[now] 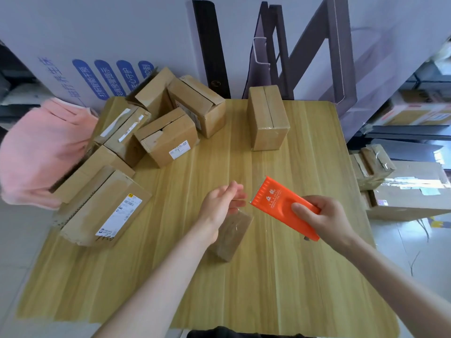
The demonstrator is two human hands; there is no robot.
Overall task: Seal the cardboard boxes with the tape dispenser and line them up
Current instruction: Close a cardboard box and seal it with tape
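Left forearm: I extend it forward from the lower left. My left hand (pixel 223 203) is raised edge-on, fingers nearly straight and close together, pointing right. Right forearm: enters from the lower right. My right hand (pixel 324 220) grips the tape dispenser (pixel 278 203), thumb pressed on its face, fingers curled over its far edge.

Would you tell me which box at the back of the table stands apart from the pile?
The upright box at the far right, standing alone; the other boxes crowd together on the table's left side.
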